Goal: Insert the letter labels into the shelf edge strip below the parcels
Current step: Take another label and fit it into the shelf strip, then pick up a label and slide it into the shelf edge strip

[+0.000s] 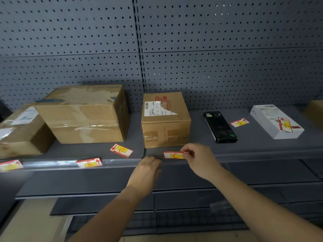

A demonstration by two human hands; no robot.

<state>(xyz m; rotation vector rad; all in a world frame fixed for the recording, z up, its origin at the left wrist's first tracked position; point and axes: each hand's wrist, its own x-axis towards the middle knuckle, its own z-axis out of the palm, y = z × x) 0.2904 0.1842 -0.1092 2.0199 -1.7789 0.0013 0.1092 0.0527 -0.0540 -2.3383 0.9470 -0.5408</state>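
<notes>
My right hand [197,158] pinches the right end of the label marked C [173,155], holding it at the shelf edge strip [118,162] just below the small cardboard parcel [165,119]. My left hand [147,169] rests with its fingertips on the strip just left of that label. The B label [89,162] sits in the strip under the large parcel [83,114]. Another label [10,165] sits in the strip at far left. A label marked D [121,150] lies loose on the shelf. One more label [239,122] lies by the black box, and another [286,126] lies on the white box.
A third cardboard parcel [19,131] stands at far left. A black flat box [220,126] and a white box [276,121] lie on the right half of the shelf. Grey pegboard [209,49] backs the shelf. Lower shelves [192,198] stick out below.
</notes>
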